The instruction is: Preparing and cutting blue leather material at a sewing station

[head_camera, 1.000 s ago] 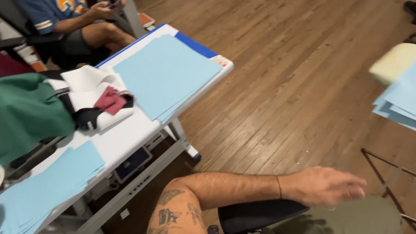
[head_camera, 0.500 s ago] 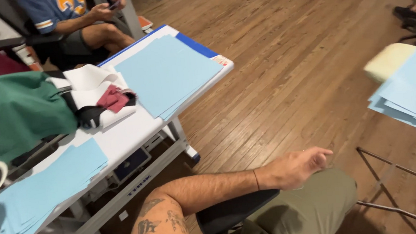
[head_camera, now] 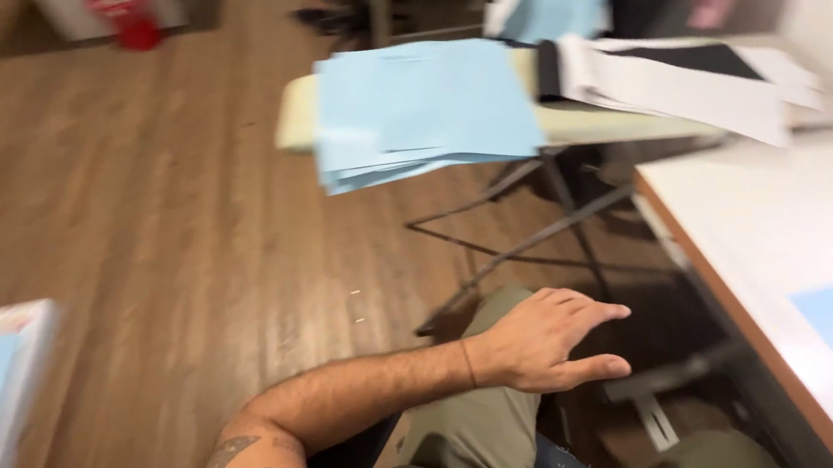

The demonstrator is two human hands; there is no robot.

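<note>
The left hand [head_camera: 541, 341], its grip empty with fingers spread flat, points toward the white table [head_camera: 788, 232], below the stacked blue sheets [head_camera: 421, 108].

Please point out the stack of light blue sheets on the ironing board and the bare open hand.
Stack of light blue sheets [head_camera: 423, 110], head view, middle of the top sheet.
Left hand [head_camera: 536, 342], head view, back of the hand.

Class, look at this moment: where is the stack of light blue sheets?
In the head view the stack of light blue sheets lies upper centre on the ironing board, left of the white sheets, beyond the open hand.
</note>
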